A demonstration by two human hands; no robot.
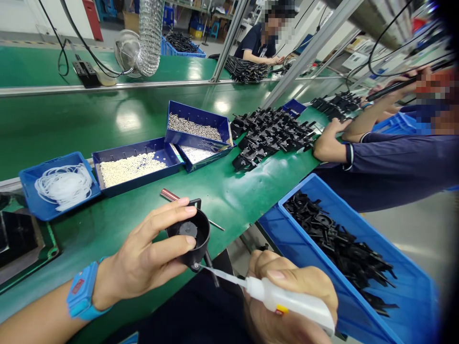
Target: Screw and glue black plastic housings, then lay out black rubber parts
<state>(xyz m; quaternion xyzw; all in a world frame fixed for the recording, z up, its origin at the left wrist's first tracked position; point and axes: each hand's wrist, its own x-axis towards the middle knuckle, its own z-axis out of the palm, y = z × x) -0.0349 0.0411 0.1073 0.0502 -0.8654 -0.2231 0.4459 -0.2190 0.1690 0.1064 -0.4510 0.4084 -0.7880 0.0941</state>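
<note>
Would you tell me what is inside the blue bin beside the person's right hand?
The blue bin holds a heap of black plastic parts. Its floor beneath the heap is covered.

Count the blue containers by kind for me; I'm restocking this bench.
Shallow blue trays: 4 (white rings, white beads, screws, silvery bits)
Big blue bins: 2 (black parts, behind the co-worker's arm)
Far basket: 1
Total: 7

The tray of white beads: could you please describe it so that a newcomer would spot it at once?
On the green bench a row of blue trays runs beyond the left hand. The bead tray is second from the left, between the tray of white rings and the screw tray. Only it holds small cream beads.
</note>
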